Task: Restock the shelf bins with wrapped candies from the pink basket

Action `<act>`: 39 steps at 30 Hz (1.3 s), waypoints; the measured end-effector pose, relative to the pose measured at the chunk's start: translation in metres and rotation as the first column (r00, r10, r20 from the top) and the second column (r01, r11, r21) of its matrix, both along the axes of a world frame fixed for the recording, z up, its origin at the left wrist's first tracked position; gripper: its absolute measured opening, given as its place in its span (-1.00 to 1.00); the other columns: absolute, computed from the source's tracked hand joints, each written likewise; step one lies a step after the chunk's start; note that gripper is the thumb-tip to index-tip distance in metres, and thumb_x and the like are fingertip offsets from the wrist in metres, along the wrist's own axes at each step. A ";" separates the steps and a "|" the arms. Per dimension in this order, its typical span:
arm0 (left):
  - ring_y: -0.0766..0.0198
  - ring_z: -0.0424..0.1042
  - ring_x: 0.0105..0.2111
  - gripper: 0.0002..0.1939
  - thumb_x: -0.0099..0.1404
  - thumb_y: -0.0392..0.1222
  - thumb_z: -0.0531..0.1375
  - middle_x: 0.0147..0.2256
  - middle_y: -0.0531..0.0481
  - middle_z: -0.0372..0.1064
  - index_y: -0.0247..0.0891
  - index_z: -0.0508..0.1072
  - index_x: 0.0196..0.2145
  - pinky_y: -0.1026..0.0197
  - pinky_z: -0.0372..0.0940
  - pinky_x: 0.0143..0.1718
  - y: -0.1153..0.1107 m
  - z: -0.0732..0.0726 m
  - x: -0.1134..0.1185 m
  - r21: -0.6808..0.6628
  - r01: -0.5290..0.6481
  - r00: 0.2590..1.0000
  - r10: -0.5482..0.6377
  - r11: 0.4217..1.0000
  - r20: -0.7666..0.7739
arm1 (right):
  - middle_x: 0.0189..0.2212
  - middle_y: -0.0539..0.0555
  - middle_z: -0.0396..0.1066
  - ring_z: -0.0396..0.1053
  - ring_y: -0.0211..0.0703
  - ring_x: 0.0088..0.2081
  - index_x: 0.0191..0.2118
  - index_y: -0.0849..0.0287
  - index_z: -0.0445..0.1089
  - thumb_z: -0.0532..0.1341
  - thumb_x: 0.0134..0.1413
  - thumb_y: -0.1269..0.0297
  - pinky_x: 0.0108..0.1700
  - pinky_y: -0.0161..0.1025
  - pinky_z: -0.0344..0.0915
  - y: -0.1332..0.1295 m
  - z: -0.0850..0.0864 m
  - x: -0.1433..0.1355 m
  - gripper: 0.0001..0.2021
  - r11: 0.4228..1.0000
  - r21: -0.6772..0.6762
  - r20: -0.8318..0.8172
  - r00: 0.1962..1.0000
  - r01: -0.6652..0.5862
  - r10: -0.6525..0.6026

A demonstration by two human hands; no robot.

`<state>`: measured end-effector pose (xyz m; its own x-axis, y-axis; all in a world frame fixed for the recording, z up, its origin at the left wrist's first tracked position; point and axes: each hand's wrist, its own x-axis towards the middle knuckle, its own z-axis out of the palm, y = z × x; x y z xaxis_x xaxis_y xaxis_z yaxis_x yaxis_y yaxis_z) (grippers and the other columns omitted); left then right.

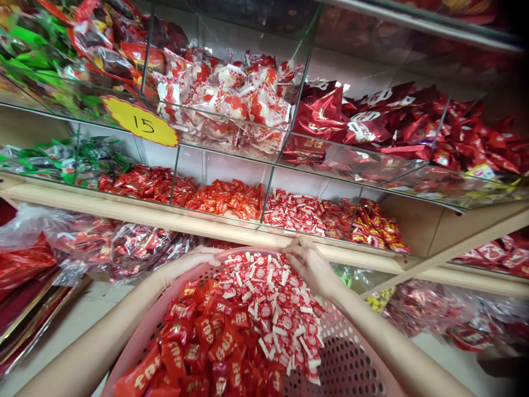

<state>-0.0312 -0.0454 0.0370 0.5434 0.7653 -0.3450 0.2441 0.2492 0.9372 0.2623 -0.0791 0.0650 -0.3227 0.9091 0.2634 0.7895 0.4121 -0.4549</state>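
Observation:
A pink perforated plastic basket [351, 353] is in front of me, its far rim by the wooden shelf edge. Larger red wrapped candies [206, 336] fill its near left part, and small red-and-white wrapped candies [273, 303] lie along its far and right part. My left hand [185, 266] is closed over the far left rim. On the far right, my right hand [308, 266] has its fingers bent over the rim, right beside the small candies. Some of its fingertips are hidden.
Ahead, the wooden shelf [231, 229] carries clear bins of wrapped candies, with red packets [372, 118] higher up. A yellow price tag [140, 121] reads 15. Below the shelf are plastic bags of candies [140, 248] on the left and more bags [430, 309] on the right.

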 end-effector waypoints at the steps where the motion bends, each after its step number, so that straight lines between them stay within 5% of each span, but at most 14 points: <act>1: 0.08 0.41 -0.23 -0.54 0.02 -0.15 0.10 -0.25 0.03 0.49 -0.20 0.42 -0.08 0.20 0.24 -0.20 0.000 0.001 0.000 -0.004 -0.001 1.000 0.001 1.000 0.010 | -0.35 0.09 0.24 0.21 -0.15 -0.25 -0.25 0.14 0.40 0.01 0.12 0.32 -0.22 -0.21 0.18 0.000 0.000 0.001 -0.78 1.000 -0.011 -0.003 1.000 0.000 0.000; 17: 0.07 0.42 -0.22 -0.55 0.02 -0.19 0.09 -0.26 0.02 0.49 -0.20 0.43 -0.09 0.19 0.24 -0.17 0.001 0.009 0.003 -0.011 0.030 0.999 -0.030 0.999 0.014 | -0.37 0.07 0.28 0.26 -0.19 -0.26 -0.38 0.14 0.40 -0.10 0.17 0.04 -0.17 -0.23 0.19 -0.007 0.000 -0.009 -0.58 1.000 -0.016 0.030 0.999 0.010 -0.009; 21: 0.07 0.41 -0.20 -0.56 0.00 -0.15 0.11 -0.25 0.03 0.49 -0.18 0.43 -0.10 0.19 0.25 -0.17 -0.005 0.011 0.002 -0.025 -0.059 0.998 0.059 0.998 -0.013 | -0.20 0.10 0.35 0.29 -0.14 -0.14 -0.16 0.11 0.38 -0.10 0.17 0.05 -0.08 -0.19 0.20 -0.015 0.002 -0.008 -0.61 1.000 0.005 0.097 0.995 -0.023 0.022; 25: 0.03 0.40 -0.20 -0.55 -0.05 -0.11 0.15 -0.27 0.03 0.49 -0.19 0.46 -0.14 0.16 0.27 -0.19 -0.002 0.006 0.001 -0.006 -0.135 0.988 0.135 0.991 -0.075 | 0.07 0.12 0.20 0.13 -0.07 0.08 0.12 0.11 0.13 -0.09 0.15 0.02 0.10 -0.08 0.06 -0.024 0.002 -0.001 -0.53 0.998 -0.017 0.173 0.983 -0.057 0.059; 33: 0.01 0.39 -0.18 -0.55 -0.09 -0.08 0.15 -0.27 0.01 0.49 -0.20 0.48 -0.18 0.15 0.26 -0.17 0.001 0.002 0.002 0.044 -0.135 0.983 0.140 0.990 -0.120 | 0.15 0.12 0.05 0.02 -0.05 0.15 0.16 0.12 0.05 -0.07 0.13 0.00 0.15 -0.03 0.00 -0.031 -0.010 0.011 -0.48 0.996 -0.087 0.208 0.977 -0.031 0.048; 36: -0.01 0.36 -0.14 -0.54 -0.06 -0.05 0.15 -0.24 0.01 0.47 -0.20 0.47 -0.16 0.13 0.24 -0.14 0.002 -0.002 -0.003 0.081 -0.139 0.977 0.150 0.987 -0.149 | 0.14 0.13 0.06 0.06 -0.03 0.13 0.19 0.09 -0.02 -0.05 0.13 0.01 0.12 -0.03 0.03 -0.035 0.000 0.014 -0.46 0.998 -0.060 0.220 0.975 -0.027 0.039; 39: 0.01 0.36 -0.15 -0.56 -0.04 -0.06 0.14 -0.24 0.03 0.48 -0.18 0.47 -0.16 0.16 0.24 -0.15 0.004 -0.006 -0.004 0.083 -0.111 0.981 0.123 0.990 -0.152 | -0.01 0.16 0.26 0.23 -0.04 -0.02 0.12 0.12 0.11 -0.04 0.13 0.04 -0.01 -0.09 0.17 -0.028 0.029 0.017 -0.53 0.998 0.062 0.170 0.984 0.033 -0.043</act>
<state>-0.0356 -0.0417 0.0314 0.3926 0.8467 -0.3590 0.3621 0.2165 0.9066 0.2795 -0.1069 0.0943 -0.3330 0.9063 0.2602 0.8693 0.4020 -0.2877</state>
